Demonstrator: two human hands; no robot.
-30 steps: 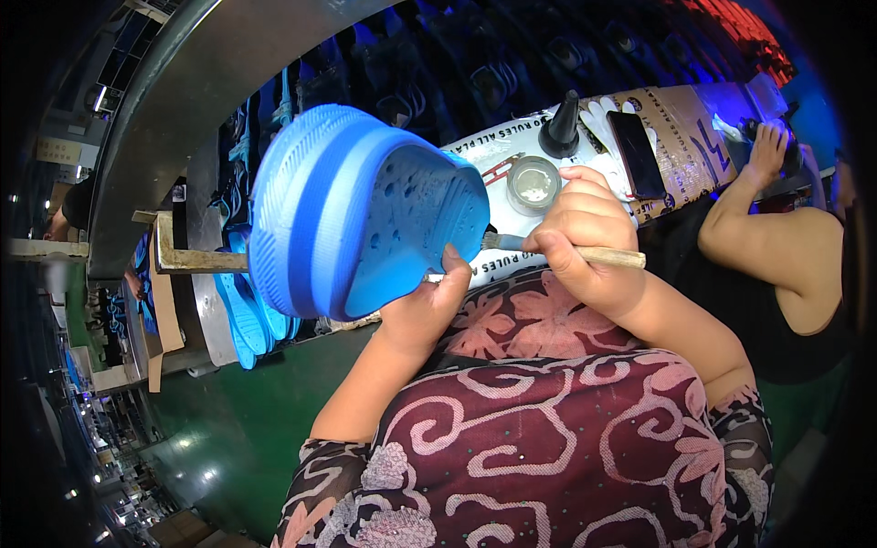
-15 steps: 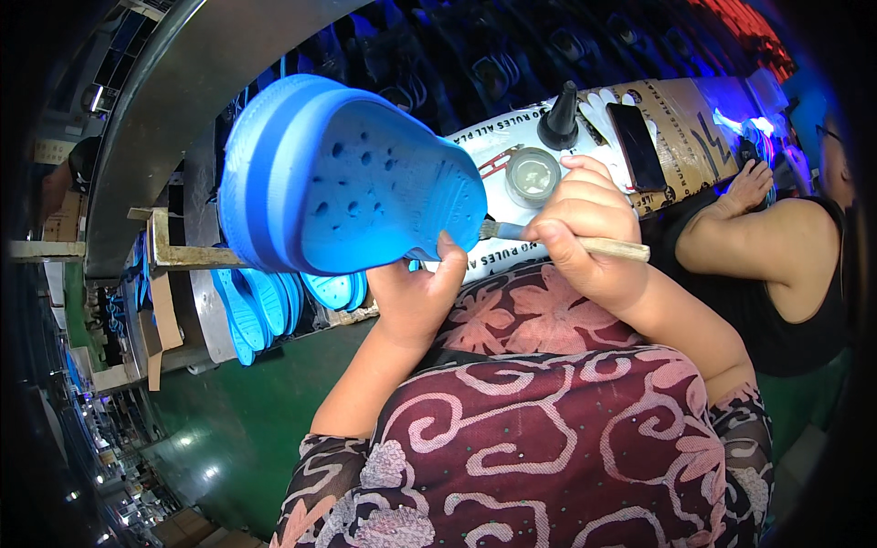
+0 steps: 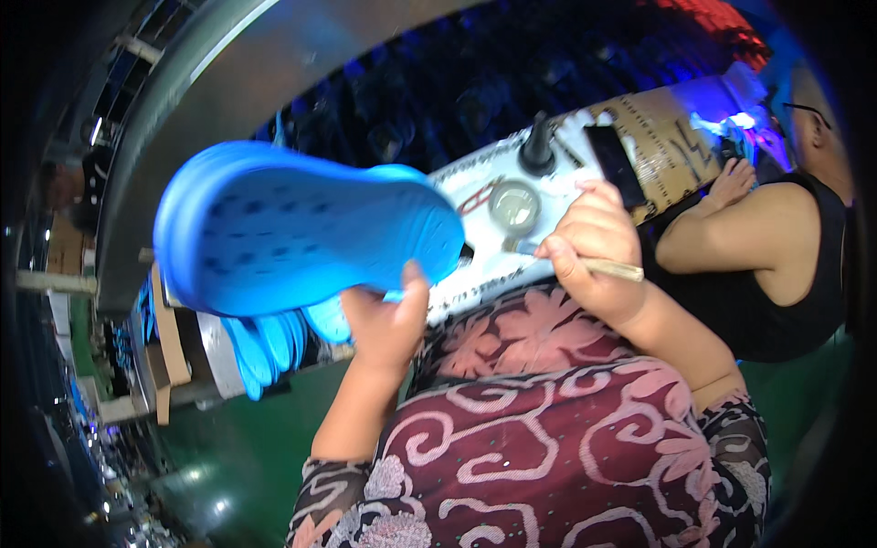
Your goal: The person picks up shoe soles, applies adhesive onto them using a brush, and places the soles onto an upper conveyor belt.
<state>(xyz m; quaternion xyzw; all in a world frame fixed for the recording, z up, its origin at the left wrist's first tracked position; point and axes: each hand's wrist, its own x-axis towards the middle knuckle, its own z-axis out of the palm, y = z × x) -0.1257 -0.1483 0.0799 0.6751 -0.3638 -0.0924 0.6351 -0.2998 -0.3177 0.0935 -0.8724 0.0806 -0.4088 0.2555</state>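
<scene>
A blue clog (image 3: 320, 239) with holes in it is raised on the left, sole side away from me and the opening towards me. My left hand (image 3: 388, 324) grips its edge near the narrower end, thumb on the rim. Closed around a wooden-handled paintbrush (image 3: 614, 268) is my right hand (image 3: 598, 242). The brush's tip is near a small round jar (image 3: 514, 208) of pale contents, apart from the clog; motion blurs the picture.
Several blue soles (image 3: 265, 347) lie at the left below the clog. Beyond the jar stand a dark cone-shaped object (image 3: 539, 146) and a black phone (image 3: 612, 164) on the covered bench. A co-worker (image 3: 776, 265) sits at the right. A metal frame (image 3: 174, 119) curves across the upper left.
The clog has shifted left and down and turned flatter with my left hand. The brush has come away from the clog's edge and its tip is now closer to the jar.
</scene>
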